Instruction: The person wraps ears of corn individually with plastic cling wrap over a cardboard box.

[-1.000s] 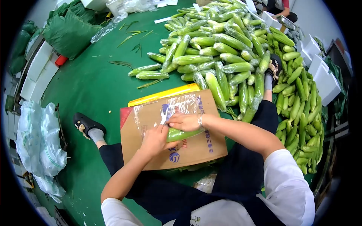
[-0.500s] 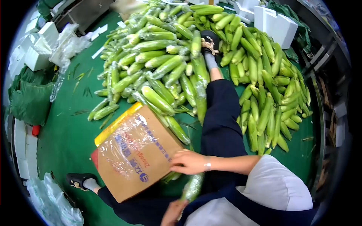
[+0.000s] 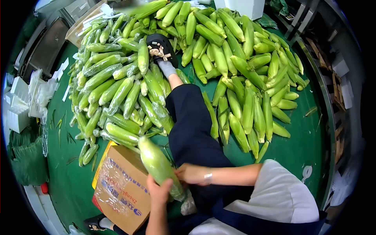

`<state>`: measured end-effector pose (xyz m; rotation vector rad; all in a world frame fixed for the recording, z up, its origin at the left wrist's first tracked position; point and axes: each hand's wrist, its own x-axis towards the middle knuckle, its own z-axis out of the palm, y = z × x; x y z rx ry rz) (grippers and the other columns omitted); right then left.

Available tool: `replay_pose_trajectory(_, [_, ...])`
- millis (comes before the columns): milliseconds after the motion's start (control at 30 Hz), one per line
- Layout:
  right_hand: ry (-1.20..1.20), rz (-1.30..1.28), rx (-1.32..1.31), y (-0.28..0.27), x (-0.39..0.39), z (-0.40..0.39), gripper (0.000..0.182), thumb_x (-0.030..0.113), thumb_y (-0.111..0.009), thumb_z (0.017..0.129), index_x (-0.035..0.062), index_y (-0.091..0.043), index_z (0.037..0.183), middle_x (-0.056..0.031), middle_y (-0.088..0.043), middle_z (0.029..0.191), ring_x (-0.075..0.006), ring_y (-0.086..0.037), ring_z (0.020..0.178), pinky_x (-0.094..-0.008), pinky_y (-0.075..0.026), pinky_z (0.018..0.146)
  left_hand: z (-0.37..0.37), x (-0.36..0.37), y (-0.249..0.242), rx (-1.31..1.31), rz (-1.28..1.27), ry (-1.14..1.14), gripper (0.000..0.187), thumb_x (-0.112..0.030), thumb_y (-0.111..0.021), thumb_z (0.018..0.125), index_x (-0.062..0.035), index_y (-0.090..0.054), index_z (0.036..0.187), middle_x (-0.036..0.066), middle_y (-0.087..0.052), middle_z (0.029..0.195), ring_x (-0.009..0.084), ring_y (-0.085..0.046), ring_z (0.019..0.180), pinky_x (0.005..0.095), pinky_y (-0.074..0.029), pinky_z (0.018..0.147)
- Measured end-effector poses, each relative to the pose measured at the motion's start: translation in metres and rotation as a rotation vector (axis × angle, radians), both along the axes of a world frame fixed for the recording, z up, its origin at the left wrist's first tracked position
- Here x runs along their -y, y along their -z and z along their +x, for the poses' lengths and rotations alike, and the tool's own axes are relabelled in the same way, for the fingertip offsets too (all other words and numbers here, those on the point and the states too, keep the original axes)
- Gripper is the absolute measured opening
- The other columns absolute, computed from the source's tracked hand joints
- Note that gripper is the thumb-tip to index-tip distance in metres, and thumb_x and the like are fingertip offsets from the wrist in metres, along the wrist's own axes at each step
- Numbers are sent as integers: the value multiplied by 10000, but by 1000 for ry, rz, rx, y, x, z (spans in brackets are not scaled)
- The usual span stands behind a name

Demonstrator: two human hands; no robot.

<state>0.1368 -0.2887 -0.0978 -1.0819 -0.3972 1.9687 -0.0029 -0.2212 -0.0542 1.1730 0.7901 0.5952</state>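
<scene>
A corn ear in clear plastic film [image 3: 158, 162] is raised over the right edge of a cardboard box [image 3: 122, 188], its bagged end pointing down toward the lap. My left hand [image 3: 158, 191] is wrapped round its lower part. Against its right side, my right hand [image 3: 190, 173] has its fingers closed; what they grip is hidden. Beyond the box lies a heap of film-wrapped corn [image 3: 113, 84], and on the right a heap of corn in bare green husks [image 3: 246, 105].
My outstretched leg [image 3: 192, 117] lies between the heaps, its black shoe [image 3: 160, 49] among the corn. A green sack [image 3: 27, 156] stands at the left, with white foam pieces [image 3: 17, 103] behind it. A metal frame [image 3: 313, 78] runs along the right.
The view has shifted right. The wrapped corn has risen from the lap to above the box edge, held by my left hand. My right hand has left the box and is now beside the corn.
</scene>
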Motion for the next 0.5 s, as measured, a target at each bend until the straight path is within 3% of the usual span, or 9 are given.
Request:
replay_pose_trajectory(33, [131, 526, 580, -9, -3, 41, 53, 76, -656, 819, 36, -650, 853, -82, -677, 945, -185, -664, 813, -312, -532, 716, 18, -21, 5, 20, -90, 0, 595, -380, -701, 794, 32, -514, 1180, 132, -635, 843, 216, -636, 702, 306, -523, 629])
replay_pose_trajectory(67, [460, 690, 883, -27, -8, 80, 138, 7, -638, 780, 10, -630, 917, -122, -658, 968, -185, -660, 787, -312, -526, 706, 37, -48, 12, 9, -215, -77, 529, -369, -659, 832, 23, -522, 1159, 125, -626, 811, 214, -626, 673, 313, -518, 615])
replay_pose_trajectory(100, [595, 458, 1114, -16, -13, 120, 239, -23, -613, 751, 24, -612, 985, -137, -622, 1060, -237, -651, 848, -334, -524, 737, 58, -79, 22, 1, -342, -154, 468, -359, -617, 870, 15, -530, 1137, 117, -617, 778, 211, -615, 644, 319, -513, 600])
replay_pose_trajectory(133, [451, 455, 1685, 6, -12, 163, 358, -39, -621, 698, 35, -585, 1047, -127, -580, 1137, -278, -603, 983, -359, -491, 848, 75, -118, 43, -24, -390, -299, 400, -332, -594, 906, -12, -535, 1138, 114, -614, 783, 208, -608, 638, 332, -512, 581])
replay_pose_trajectory(200, [-254, 363, 1870, 73, -12, 218, 347, 19, -608, 725, 44, -580, 1070, -110, -563, 1203, -292, -513, 1168, -394, -425, 961, 115, -193, 36, 91, -279, -310, 445, -309, -627, 905, -51, -472, 1233, 105, -612, 1025, 220, -583, 951, 410, -476, 852])
replay_pose_trajectory(267, [-474, 827, 2078, 124, -16, 233, 326, 91, -558, 797, 62, -574, 1122, -96, -540, 1265, -268, -462, 1252, -432, -374, 1016, 124, -285, 44, 355, -257, -275, 626, -245, -646, 904, -48, -342, 1414, 170, -457, 1372, 321, -493, 1220, 491, -337, 1077])
replay_pose_trajectory(333, [-652, 894, 2119, 120, -32, 239, 347, 140, -521, 842, 105, -576, 1183, -71, -530, 1284, -251, -424, 1290, -484, -348, 1038, 131, -278, -11, 482, 58, -212, 798, -222, -646, 908, -62, -142, 1506, 192, -276, 1529, 347, -455, 1291, 494, -357, 1067])
replay_pose_trajectory(400, [-737, 909, 2119, 124, -44, 248, 338, 152, -521, 845, 131, -588, 1175, -51, -542, 1245, -236, -446, 1241, -472, -355, 1028, 98, -274, -17, 349, 197, -211, 739, -216, -636, 915, -48, -200, 1488, 196, -330, 1503, 333, -502, 1243, 467, -415, 1017])
replay_pose_trajectory(500, [-844, 976, 2098, 109, -46, 257, 349, 175, -571, 797, 178, -607, 1144, -31, -551, 1120, -230, -480, 1138, -436, -374, 999, 12, -222, -7, -130, 212, -348, 439, -175, -631, 914, 27, -489, 1277, 137, -622, 1139, 196, -657, 878, 292, -539, 701])
